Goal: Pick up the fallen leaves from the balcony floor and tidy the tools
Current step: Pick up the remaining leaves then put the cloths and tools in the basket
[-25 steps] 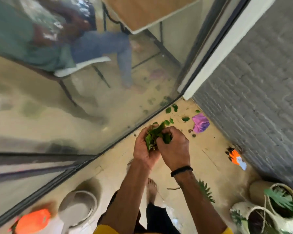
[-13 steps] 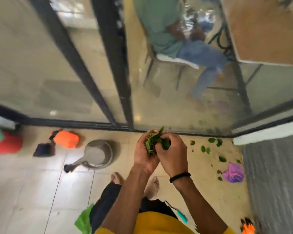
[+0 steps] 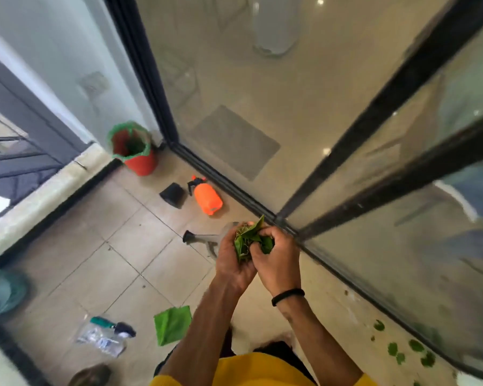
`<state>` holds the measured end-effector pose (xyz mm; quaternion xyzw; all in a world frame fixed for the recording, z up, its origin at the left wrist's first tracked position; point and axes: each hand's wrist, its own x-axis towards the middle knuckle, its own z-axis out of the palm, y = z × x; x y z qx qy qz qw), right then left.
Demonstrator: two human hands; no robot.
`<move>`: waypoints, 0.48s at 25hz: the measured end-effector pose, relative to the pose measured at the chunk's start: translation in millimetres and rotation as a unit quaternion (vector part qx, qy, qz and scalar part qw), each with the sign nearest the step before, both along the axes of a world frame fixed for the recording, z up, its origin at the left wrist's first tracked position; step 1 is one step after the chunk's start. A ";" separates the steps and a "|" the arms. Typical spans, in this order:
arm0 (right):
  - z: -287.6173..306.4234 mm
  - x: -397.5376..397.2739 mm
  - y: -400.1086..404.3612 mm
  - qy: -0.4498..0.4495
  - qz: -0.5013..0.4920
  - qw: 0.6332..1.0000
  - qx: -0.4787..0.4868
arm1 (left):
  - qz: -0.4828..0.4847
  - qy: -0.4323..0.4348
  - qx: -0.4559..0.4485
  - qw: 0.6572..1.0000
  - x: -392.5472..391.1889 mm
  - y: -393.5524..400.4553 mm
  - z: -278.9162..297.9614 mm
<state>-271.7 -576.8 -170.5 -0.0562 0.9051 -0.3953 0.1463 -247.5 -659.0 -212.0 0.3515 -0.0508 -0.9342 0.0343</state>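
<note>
a crumpled bunch of glossy green leaves point(image 3: 248, 240) sits in the middle of the view, held above the pale tiled balcony floor point(image 3: 140, 246), one pointed leaf tip sticking up on the far side. the left hand point(image 3: 234, 263) cups the bunch from below with fingers curled round it; the right hand point(image 3: 276, 260), a black band point(image 3: 287, 296) on its wrist, pinches the bunch from the right with curled fingers. behind the hands lies a grey watering can point(image 3: 207, 238), partly hidden. farther left lie an orange spray bottle point(image 3: 207, 199) and a small black pot point(image 3: 174, 195), and beyond them stands a red bin with a green liner point(image 3: 133, 147). loose green leaves point(image 3: 402, 352) lie near right along the dark door track. a green cloth point(image 3: 172, 327) and a clear plastic packet point(image 3: 102, 339) lie near left; no writing is readable.
</note>
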 end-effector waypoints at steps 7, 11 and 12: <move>11.3 2.8 -159.9 -0.001 0.129 0.992 -0.007 | 0.150 -0.006 0.042 0.988 21.9 -144.6 12.2; 9.5 -5.2 -232.4 -0.014 0.173 0.985 -0.005 | 0.194 -0.018 0.039 0.980 21.3 -214.6 10.5; 8.1 -10.2 -253.4 -0.013 0.181 0.983 -0.013 | 0.202 -0.024 0.035 0.978 16.5 -236.0 11.5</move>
